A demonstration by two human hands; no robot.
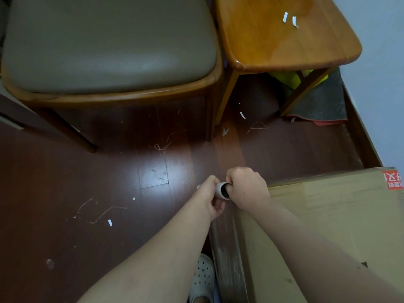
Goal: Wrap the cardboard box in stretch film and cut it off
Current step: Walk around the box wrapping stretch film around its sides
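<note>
While wrapping the cardboard box (pixel 341 215) at lower right: stretch film roll (pixel 222 190) held at both ends, just off the box's near corner.

Left hand (pixel 211 196) curled round the far end of the roll, right hand (pixel 247 189) gripping the open core end, a finger tucked inside. Film sheet (pixel 225 259) stretched down along the box's left side, near a white clog (pixel 202 278). Likely light, thin, clingy, easily torn; best held by the stiff core.

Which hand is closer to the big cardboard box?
The right hand. It grips the end of the film roll just off the cardboard box corner. The left hand holds the roll's other end, farther from the box, over the floor.
</note>
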